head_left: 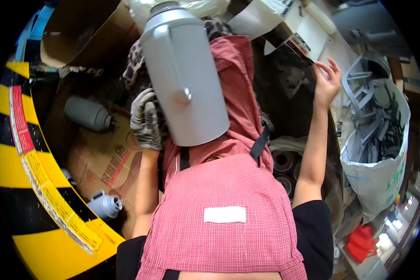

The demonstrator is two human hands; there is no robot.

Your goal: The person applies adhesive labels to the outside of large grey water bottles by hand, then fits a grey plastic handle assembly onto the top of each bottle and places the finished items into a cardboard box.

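Observation:
A grey plastic vacuum flask body [192, 80] with a side handle lies across my lap, its neck pointing away from me. My left hand [146, 120], in a patterned knit glove, is beside the flask with its fingers curled; whether they touch it is unclear. My bare right hand [327, 80] is out to the right, thumb and index finger pinching the edge of a thin dark printed sheet [297, 49], its other fingers raised. A red checked apron [227, 185] covers my front and lap.
Left: a yellow-and-black striped edge [10, 164], a cardboard box [115, 38], grey flask bodies [87, 113] on flattened cardboard [87, 157]. Right: a white sack [367, 185] of grey plastic handles, a red bag [361, 243], a grey flask [367, 28] and bagged round parts [283, 161].

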